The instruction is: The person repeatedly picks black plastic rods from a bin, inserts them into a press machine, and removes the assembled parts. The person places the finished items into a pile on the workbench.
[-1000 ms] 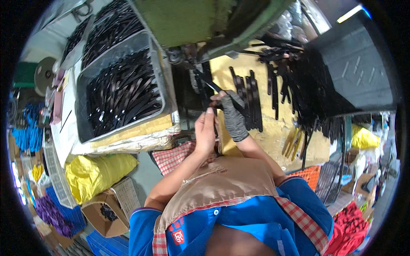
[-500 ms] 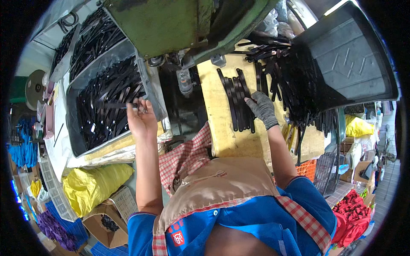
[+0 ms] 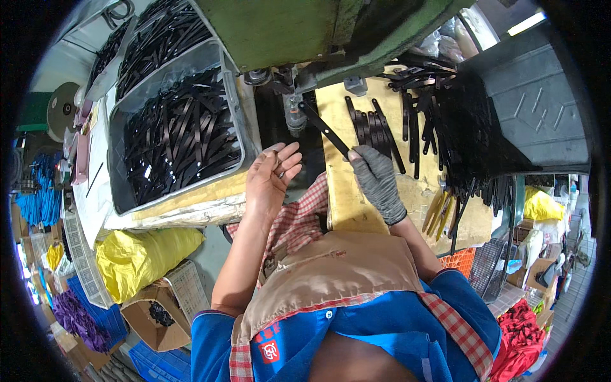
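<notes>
My right hand (image 3: 375,181), in a grey knit glove, pinches the lower end of a flat black metal strip (image 3: 326,129) with holes in it. That strip slants up to the left, its far end close to the machine's metal tool head (image 3: 294,118). Bare and palm up, my left hand (image 3: 272,175) hovers left of the strip's lower end, fingers curled a little and apart, with nothing visible in them. Beyond my right hand, several black strips (image 3: 372,130) lie side by side on the yellow worktop (image 3: 347,207).
A grey bin (image 3: 232,95) full of black strips stands left, with more bins behind it. Overhead hangs the green machine body (image 3: 280,32). A tipped grey tub (image 3: 528,95) spills strips at right, near yellow-handled pliers (image 3: 438,213). Yellow sacks (image 3: 143,258) lie below left.
My left hand has left the bin and moved right, without the strip it held there. My right hand has lifted one strip from the row and swung it left toward the tool head.
</notes>
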### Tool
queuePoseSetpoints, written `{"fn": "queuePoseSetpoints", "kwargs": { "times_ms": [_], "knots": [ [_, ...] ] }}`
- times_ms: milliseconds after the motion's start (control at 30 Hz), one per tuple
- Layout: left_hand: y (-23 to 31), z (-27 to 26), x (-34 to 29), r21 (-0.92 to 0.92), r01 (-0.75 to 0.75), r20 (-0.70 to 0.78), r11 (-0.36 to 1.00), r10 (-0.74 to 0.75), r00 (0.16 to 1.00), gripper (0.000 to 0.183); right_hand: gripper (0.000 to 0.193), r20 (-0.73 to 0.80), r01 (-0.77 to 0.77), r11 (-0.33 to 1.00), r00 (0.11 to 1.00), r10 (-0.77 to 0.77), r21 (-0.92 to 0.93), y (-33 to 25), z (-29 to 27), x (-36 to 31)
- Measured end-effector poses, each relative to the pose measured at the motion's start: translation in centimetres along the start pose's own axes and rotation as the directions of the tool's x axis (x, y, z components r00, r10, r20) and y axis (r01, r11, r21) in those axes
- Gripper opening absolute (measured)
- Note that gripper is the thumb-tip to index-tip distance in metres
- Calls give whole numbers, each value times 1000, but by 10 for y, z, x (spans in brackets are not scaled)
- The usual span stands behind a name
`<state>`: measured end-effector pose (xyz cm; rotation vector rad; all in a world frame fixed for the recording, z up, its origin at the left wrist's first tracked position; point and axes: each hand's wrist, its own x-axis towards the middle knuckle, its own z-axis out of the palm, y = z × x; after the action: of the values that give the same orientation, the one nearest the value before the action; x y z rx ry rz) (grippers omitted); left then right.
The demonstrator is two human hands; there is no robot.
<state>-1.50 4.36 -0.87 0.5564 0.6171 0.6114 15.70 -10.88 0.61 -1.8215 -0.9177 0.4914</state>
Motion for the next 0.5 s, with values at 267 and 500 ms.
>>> {"fn": "queuePoseSetpoints", "kwargs": {
  "times_ms": [267, 500],
  "knots": [
    [15, 10, 23, 116, -197, -16, 973, 200, 980, 24, 22, 21, 82, 985, 997, -80, -152, -3, 18, 14],
    [31, 49, 65, 176, -291, 65, 940, 284, 957, 16, 29, -157, 151, 925, 964, -216, -347, 49, -17, 13]
  ]
}}
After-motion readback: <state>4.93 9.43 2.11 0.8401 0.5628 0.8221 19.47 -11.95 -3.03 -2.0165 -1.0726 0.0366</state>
